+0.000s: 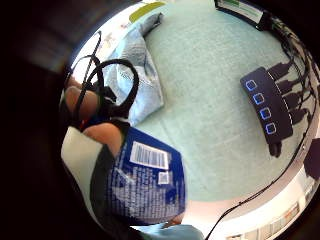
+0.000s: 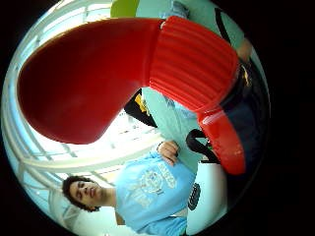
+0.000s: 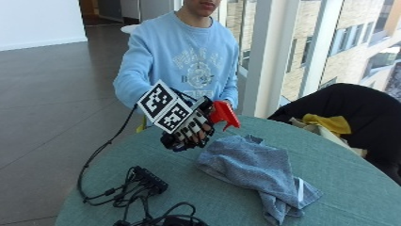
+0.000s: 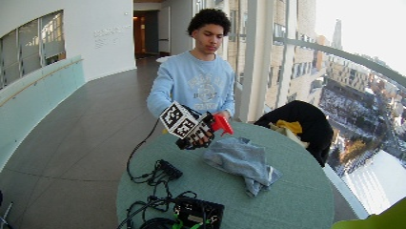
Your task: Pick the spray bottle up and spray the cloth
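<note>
Person in a light blue sweatshirt [image 3: 181,56] stands at the far side of the round green table [image 3: 351,188]; gloved right hand [image 3: 188,129] is raised above the table edge, fingers curled round the spray bottle [image 3: 222,113], gripping it; bottle is off the table, red trigger head pointing out toward the cloth side; little-finger palm view shows the bottle's dark blue label with a barcode [image 1: 150,156] right against the palm; thumb-side palm view is mostly filled by the red nozzle and ribbed collar [image 2: 194,64]; grey-blue cloth [image 3: 253,169] lies crumpled on the table, just beside and below the hand, not touching the bottle; black hub with cables [image 3: 147,181] sits on the table nearer the camera, well apart from the cloth; black jacket with something yellow on it [image 3: 351,117] is draped at the table's far edge by the window; bare left hand [image 2: 170,151] rests at the table's edge near the body, fingers loosely curled, holding nothing.
</note>
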